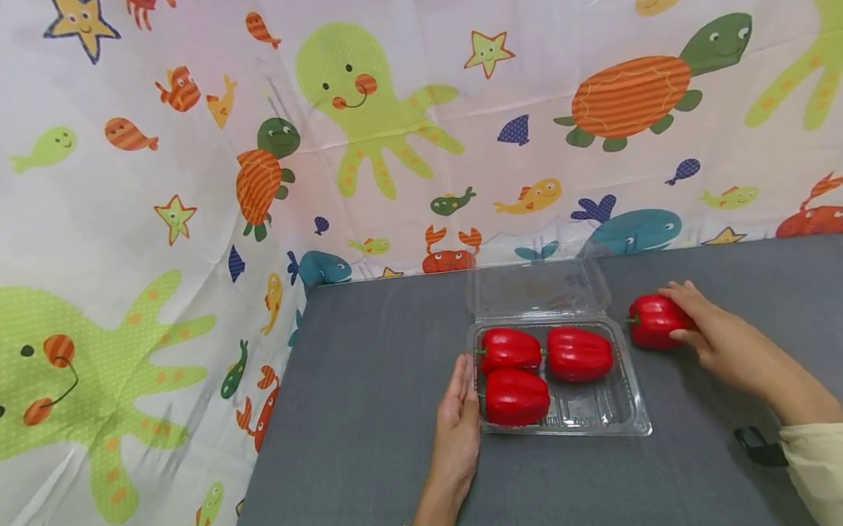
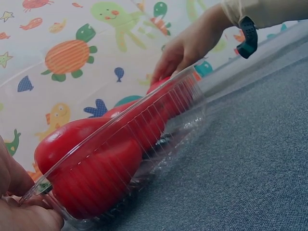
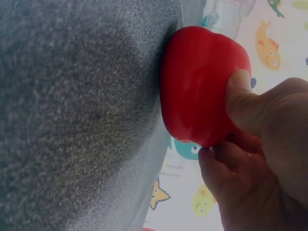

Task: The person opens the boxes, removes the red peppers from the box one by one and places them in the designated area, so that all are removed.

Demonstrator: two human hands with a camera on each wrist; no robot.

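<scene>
A clear plastic clamshell container (image 1: 605, 401) lies on the grey cloth with three red bell peppers inside. Two of them, the upper pepper (image 1: 509, 349) and the lower pepper (image 1: 517, 397), sit along its left side; the third pepper (image 1: 580, 353) is at the upper right, above a bare corner. My left hand (image 1: 456, 431) holds the container's left rim, thumb and fingers on either side of the edge (image 2: 30, 195). Right of the container, my right hand (image 1: 725, 345) grips another red bell pepper (image 3: 202, 86) from its blunt end, its green stem pointing left toward the container.
The container's hinged lid (image 1: 537, 288) stands open at the back, near the curtain (image 1: 410, 130) printed with sea animals. Grey cloth (image 1: 370, 368) covers the table on both sides. A dark strap (image 1: 761, 446) is at the right wrist.
</scene>
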